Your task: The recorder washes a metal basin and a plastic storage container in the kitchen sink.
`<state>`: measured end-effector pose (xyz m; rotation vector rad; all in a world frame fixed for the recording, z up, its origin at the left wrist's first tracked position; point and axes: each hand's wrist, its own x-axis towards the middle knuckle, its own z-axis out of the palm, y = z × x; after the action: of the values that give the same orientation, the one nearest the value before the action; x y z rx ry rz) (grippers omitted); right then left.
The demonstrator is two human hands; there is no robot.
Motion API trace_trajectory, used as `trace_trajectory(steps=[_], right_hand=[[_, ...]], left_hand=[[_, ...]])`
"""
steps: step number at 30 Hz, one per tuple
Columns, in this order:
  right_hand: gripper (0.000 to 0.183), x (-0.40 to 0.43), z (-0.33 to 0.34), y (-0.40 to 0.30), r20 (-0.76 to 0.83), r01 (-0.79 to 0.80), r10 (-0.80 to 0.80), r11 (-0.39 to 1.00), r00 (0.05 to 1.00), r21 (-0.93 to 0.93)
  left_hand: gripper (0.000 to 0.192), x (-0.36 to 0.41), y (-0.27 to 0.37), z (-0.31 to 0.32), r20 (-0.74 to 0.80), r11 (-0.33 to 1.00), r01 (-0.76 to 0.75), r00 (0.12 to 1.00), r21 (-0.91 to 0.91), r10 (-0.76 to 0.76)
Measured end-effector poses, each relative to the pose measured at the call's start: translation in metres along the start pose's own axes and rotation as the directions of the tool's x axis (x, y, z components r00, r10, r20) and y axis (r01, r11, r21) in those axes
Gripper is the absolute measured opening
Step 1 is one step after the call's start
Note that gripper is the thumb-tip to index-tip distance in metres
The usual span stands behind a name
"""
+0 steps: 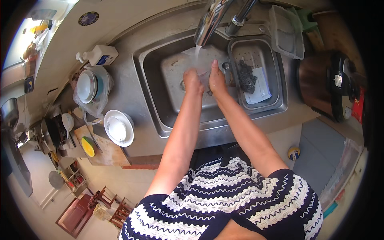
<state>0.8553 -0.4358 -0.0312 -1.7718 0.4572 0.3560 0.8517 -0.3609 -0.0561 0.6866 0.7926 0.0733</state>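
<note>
Both of my hands are over the large basin of a stainless steel sink [162, 90]. Water [197, 54] runs from a chrome faucet [208, 27] just beyond them. My left hand [193, 81] has its fingers curled, close to the stream. Facing it a short gap away, my right hand [217, 77] has its thumb pointing up. A blurred, translucent patch lies between and beyond the hands; whether it is water or a clear thing they hold cannot be made out. Right of my right hand, a small round metal piece [226, 66] sits at the basin's side.
A smaller drainer basin [277, 90] holds a dark scouring pad [247, 78] and a white packet [258, 87]. Stacked bowls [87, 87], a white bowl [128, 129], a pump bottle [103, 55] and a cutting board [111, 150] with cut fruit [88, 146] stand left. A rice cooker [318, 81] stands right.
</note>
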Motion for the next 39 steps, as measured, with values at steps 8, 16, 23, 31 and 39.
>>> trace_trajectory(steps=[8,16,23,31,39], right_hand=[[0.031,0.006,0.003,-0.052,-0.061,0.579,-0.602,0.787,0.796,-0.212],[0.036,-0.009,0.001,0.005,-0.083,0.560,-0.575,0.815,0.814,-0.152],[0.033,0.031,-0.026,0.005,0.634,-0.455,-0.006,0.691,0.773,0.562],[0.041,0.030,-0.012,0.003,0.529,0.368,-0.416,0.908,0.739,0.200],[0.044,-0.039,-0.003,-0.005,0.464,0.654,-0.485,0.677,0.741,-0.338]], left_hand=[[0.010,-0.024,-0.008,0.006,-0.093,0.920,-0.194,0.967,0.340,0.238],[0.015,-0.019,0.034,-0.002,0.325,0.998,-0.030,0.944,-0.064,0.049],[0.016,-0.054,0.051,0.005,0.354,0.973,0.163,0.911,0.165,-0.213],[0.017,-0.023,0.034,-0.028,0.454,0.781,-0.257,0.890,0.570,-0.038],[0.017,-0.024,0.033,-0.041,0.423,0.591,-0.432,0.891,0.682,0.163]])
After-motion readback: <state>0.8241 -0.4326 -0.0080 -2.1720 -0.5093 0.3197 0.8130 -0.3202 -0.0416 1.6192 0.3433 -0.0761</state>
